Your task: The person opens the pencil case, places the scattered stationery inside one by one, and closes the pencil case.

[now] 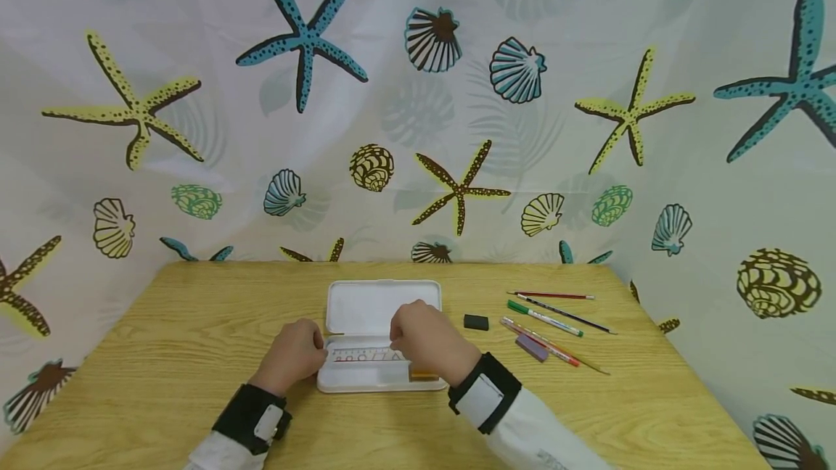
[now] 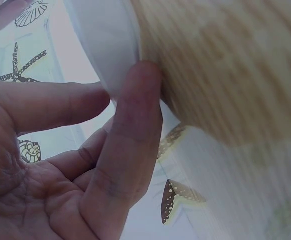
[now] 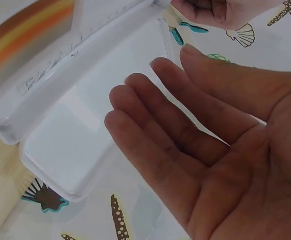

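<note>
A white pencil case (image 1: 366, 307) lies on the table with its lid folded back. Inside it is a clear ruler (image 1: 359, 355) printed with figures. An object striped brown, yellow and orange (image 3: 33, 37) also sits in the case, at its right end. At the case's left edge, my left hand (image 1: 292, 357) pinches the white wall (image 2: 108, 42) between thumb and finger. My right hand (image 1: 434, 343) is over the right part of the case. Its fingers are loosely bent and hold nothing in the right wrist view, and it hides part of the ruler and lid.
Right of the case lie a black eraser (image 1: 476, 322) and a purple eraser-like block (image 1: 532, 348). A green pen (image 1: 545, 318), a red pencil (image 1: 555, 295), a dark pencil (image 1: 568, 313) and other writing tools are beside them. A patterned cloth (image 1: 392, 107) hangs behind the table.
</note>
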